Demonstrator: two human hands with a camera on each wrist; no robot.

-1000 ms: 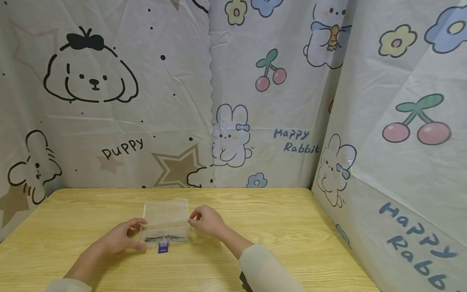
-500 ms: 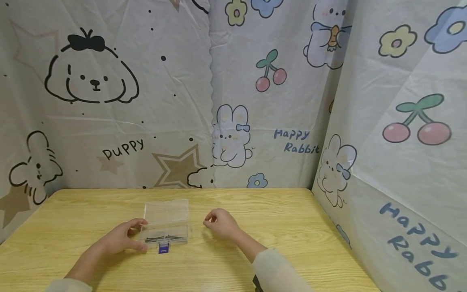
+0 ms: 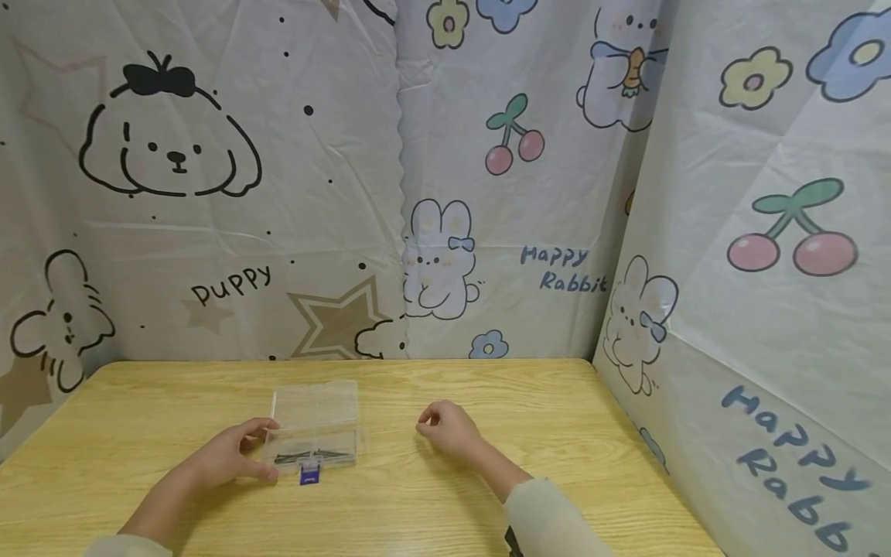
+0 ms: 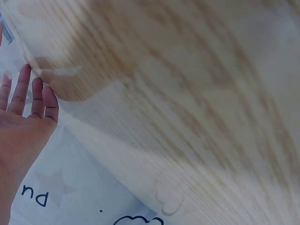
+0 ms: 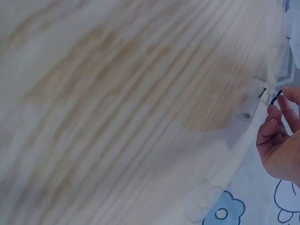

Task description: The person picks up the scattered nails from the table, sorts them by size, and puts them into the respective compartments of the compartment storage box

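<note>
A clear plastic box (image 3: 313, 437) lies on the table with its lid (image 3: 315, 404) folded back away from me. Inside are several long, thin dark pieces (image 3: 315, 456), like screws or nails; their exact kind is too small to tell. A blue tab (image 3: 309, 474) hangs at the box's front. My left hand (image 3: 223, 463) holds the box's left end, thumb at the front corner and fingers toward the back. Apart from the box, to its right, is my right hand (image 3: 455, 433), its fingers loosely curled; no object shows between them.
The wood-grain table (image 3: 390, 510) is bordered at the back and right by a hanging printed cloth (image 3: 334, 216) with puppy, rabbit, cherry and flower drawings. Bare tabletop lies around the box and both hands.
My right hand has left the box's right edge and moved to the right across the table. The left hand and the box have stayed in place.
</note>
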